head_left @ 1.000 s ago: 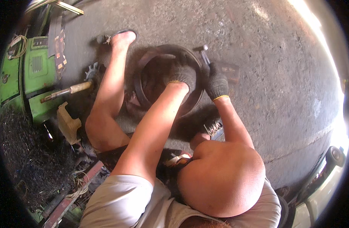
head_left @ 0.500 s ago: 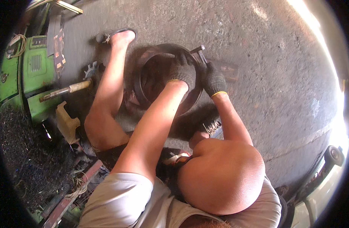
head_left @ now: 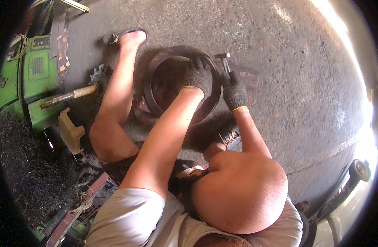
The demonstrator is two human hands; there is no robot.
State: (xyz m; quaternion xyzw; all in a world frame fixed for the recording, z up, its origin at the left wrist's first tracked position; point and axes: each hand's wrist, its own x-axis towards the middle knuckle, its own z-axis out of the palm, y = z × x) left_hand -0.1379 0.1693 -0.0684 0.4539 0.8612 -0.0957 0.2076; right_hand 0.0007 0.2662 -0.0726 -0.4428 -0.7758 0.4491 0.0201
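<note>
Between my legs stands a large dark metal ring (head_left: pixel 153 91), its round opening facing up toward me. My left hand (head_left: pixel 197 78), in a dark knit glove with a yellow cuff edge, reaches over the opening. Its fingers are bent against the far right part of the ring; the fingertips are partly hidden. Just right of the ring, my right hand (head_left: pixel 234 91), gloved alike, is closed around the handle of a hammer (head_left: pixel 223 56). The hammer's metal head sticks out beyond the fist, apart from the rim.
A flat dark piece (head_left: pixel 248 77) lies on the concrete floor beyond my right hand. To the left are a toothed wheel on a shaft (head_left: pixel 75 94), a yellowish block (head_left: pixel 71 131), green machinery (head_left: pixel 37 68) and a heap of dark metal shavings (head_left: pixel 30 164). My feet flank the ring.
My right hand has drawn the hammer slightly to the right, and its head has turned and moved off the ring's rim. My left hand stays in nearly the same place on the ring.
</note>
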